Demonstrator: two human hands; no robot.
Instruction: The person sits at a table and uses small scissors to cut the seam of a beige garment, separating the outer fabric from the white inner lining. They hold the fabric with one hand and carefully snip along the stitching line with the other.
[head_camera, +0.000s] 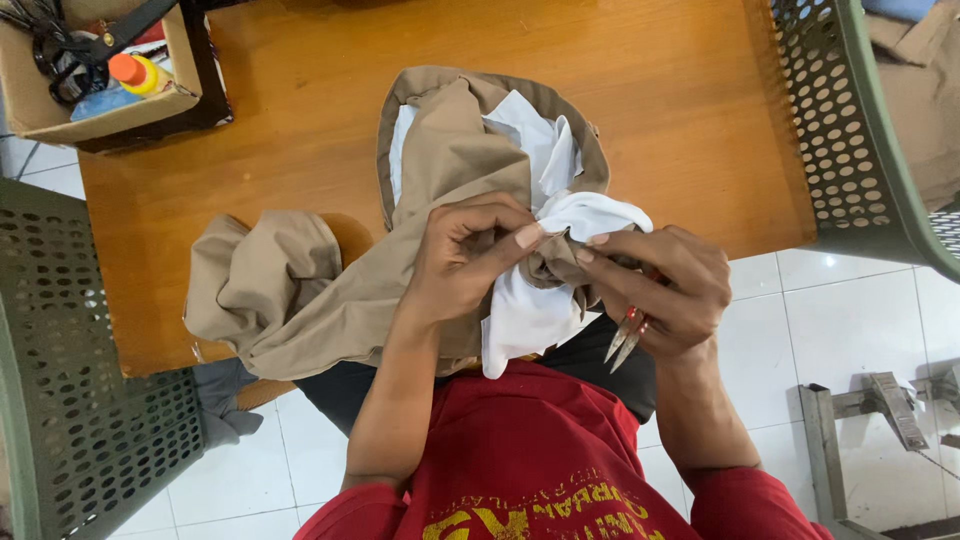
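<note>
A khaki garment (300, 285) with a white lining (530, 310) lies bunched on a wooden table (300, 120) and hangs over its near edge into my lap. My left hand (465, 255) pinches a fold of the khaki and white cloth between thumb and fingers. My right hand (660, 285) grips the same fold from the other side and also holds small metal thread snips (625, 342), whose tips point down from under the palm.
A cardboard box (60, 105) with a bottle with an orange cap (135, 72) and black cords sits at the table's far left corner. Green perforated plastic chairs (850, 140) stand to the right and at the lower left (80, 400). White tiled floor lies below, with a metal frame (860, 420) at right.
</note>
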